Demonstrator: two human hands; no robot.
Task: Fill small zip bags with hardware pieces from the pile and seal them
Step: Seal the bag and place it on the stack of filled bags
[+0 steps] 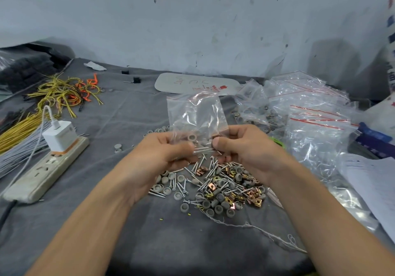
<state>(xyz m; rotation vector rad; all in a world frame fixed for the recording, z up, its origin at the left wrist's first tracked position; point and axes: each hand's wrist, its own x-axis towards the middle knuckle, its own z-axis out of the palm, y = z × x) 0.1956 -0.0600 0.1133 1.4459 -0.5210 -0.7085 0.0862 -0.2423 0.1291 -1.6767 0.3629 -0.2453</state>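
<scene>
Your left hand (162,156) and your right hand (241,149) both hold one small clear zip bag (195,113) above the counter (132,115); the left pinches its lower left corner between thumb and curled fingers, the right pinches its lower right corner the same way; the bag stands upright between them, its red-lined mouth at the top. Inside, at the bottom near your fingers, sit a few grey round caps and some silver screws; whether the mouth is sealed, you cannot tell from here.

Just below and in front of your hands the pile (220,185) lies spread on the grey cloth; it mixes grey caps, silver screws and copper- and brass-coloured clips. To your right a heap of clear bags (303,113) with red strips rests near the pile; beyond them, at the edge, lies a sheet of paper (372,181). To your left a power strip (47,168) carries a white charger (59,135) with its cable plugged in; behind it lie yellow wires (64,93) in a loose tangle. A white card (192,83) with red marks lies behind the bag, near the wall; a pale thread (256,228) trails across the cloth nearer you.
</scene>
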